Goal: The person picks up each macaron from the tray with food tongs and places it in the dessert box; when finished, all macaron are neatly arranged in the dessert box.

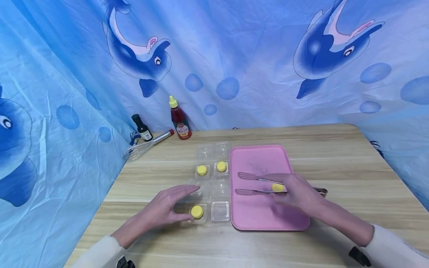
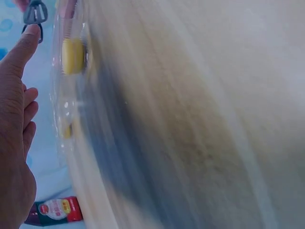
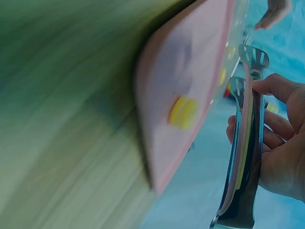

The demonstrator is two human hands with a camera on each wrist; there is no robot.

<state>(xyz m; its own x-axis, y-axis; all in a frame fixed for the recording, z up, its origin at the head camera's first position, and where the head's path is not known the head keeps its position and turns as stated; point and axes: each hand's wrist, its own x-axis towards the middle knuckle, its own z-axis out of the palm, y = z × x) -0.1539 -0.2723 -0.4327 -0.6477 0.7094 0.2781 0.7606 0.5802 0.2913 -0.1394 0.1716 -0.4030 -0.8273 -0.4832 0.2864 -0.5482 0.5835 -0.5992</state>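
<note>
Tongs (image 1: 248, 192) sit between the thumb and fingers of your right hand (image 1: 298, 191), gripped over the pink tray (image 1: 261, 216) at right. A yellow macaron (image 1: 277, 187) lies on that tray, showing between the tongs' arms in the head view. Your left hand (image 1: 165, 204) is spread, holding nothing, its thumb beside the near-left clear box (image 1: 203, 220) with another macaron (image 1: 197, 212).

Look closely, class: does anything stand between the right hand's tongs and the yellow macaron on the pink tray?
Nothing visible does: in the right wrist view, only open space separates the tongs in the right hand from the macaron on the tray.
</note>
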